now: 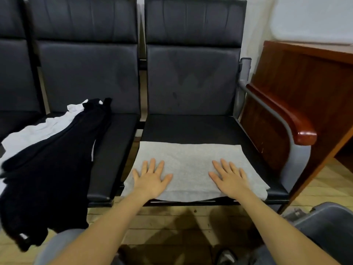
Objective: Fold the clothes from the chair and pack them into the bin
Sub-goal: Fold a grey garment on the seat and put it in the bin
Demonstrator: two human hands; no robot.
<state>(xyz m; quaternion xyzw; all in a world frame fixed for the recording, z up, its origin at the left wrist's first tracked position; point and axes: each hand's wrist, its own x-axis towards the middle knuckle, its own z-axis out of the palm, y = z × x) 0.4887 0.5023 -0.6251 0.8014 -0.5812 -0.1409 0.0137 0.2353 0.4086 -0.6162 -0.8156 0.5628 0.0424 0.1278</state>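
Hands flat on cloth — my left hand (152,177) and right hand (228,177) both lie palm down, fingers spread, pressing a folded grey garment (189,161) that covers the front part of the right-hand chair seat (189,129). The garment's near edge hangs slightly over the seat's front rim. On the neighbouring seat (114,150) to the left lie the unfolded clothes — a black garment (51,169) draped over the front edge, partly covering a white garment (30,134) beneath it. A grey bin (328,224) stands on the wooden floor (172,213) at lower right, near my right forearm. A wooden armrest (282,115) borders the chair, with a wooden desk (309,73) beyond it.
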